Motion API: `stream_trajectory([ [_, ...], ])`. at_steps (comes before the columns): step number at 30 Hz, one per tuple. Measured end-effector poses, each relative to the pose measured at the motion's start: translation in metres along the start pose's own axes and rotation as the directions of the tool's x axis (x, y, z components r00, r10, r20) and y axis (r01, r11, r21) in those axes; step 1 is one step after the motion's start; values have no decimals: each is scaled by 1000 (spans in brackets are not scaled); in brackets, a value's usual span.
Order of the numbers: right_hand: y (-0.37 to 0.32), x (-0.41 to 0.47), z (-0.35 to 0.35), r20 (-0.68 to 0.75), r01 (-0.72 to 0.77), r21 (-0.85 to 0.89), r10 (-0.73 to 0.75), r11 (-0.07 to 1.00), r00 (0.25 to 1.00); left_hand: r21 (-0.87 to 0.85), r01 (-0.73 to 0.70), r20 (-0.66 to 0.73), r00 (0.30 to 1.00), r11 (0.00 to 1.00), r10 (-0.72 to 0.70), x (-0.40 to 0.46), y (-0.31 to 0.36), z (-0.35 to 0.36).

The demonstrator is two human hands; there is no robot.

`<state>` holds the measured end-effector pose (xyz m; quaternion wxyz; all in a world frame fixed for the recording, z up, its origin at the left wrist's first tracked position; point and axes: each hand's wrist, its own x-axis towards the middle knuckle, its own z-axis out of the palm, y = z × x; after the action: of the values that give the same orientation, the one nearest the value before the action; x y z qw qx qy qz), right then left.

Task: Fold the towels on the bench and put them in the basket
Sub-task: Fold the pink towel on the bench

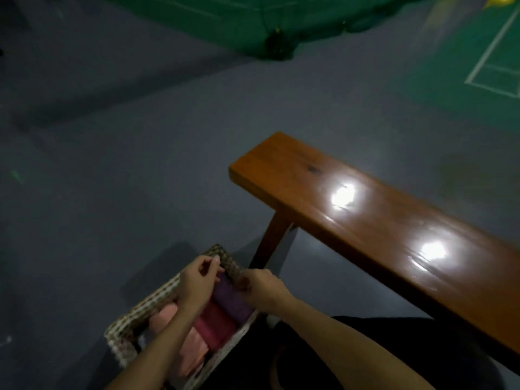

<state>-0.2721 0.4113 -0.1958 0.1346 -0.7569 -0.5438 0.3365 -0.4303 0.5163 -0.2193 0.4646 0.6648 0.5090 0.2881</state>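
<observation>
Head view: both hands are down in the woven basket [157, 301] on the floor beside the bench [365, 220], settling a purple towel [230, 301] at its far end. The left hand [197, 282] rests over the towel's near-left side with fingers curled, thumb and fingertips close together above the rim; whether they pinch cloth I cannot tell. The right hand [263, 287] curls over the towel's far right corner and seems to hold it.

To finish well, press the purple towel down flat and snug against the red towel [216, 326] next to it, keeping the folds shut, then let go with both hands together.

The picture is dim and smeared. The pink towel [168, 319] is partly covered by the left forearm, the basket's near end is hidden by the arms, and the bench's right end runs out of view, so leftover towels there cannot be ruled out.
</observation>
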Motion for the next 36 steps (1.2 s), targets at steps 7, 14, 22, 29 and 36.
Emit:
stream_trajectory([
  [7,22,-115,-133,-422,17,-296,-147,955,895,-193,-229,241,932,954,272,-24,179,75],
  [14,78,-259,-221,-742,-241,-375,-134,895,657,-379,-351,458,733,856,503,-97,314,167],
  [22,193,-405,-225,-877,-515,-181,99,838,470,-383,-466,697,421,798,580,-198,375,299],
  [29,309,-516,-201,-778,-476,436,586,763,228,-253,-626,869,189,738,458,-287,370,423],
  [36,379,-574,-179,-561,-645,585,820,491,115,-87,-863,879,168,498,445,-361,352,515],
])
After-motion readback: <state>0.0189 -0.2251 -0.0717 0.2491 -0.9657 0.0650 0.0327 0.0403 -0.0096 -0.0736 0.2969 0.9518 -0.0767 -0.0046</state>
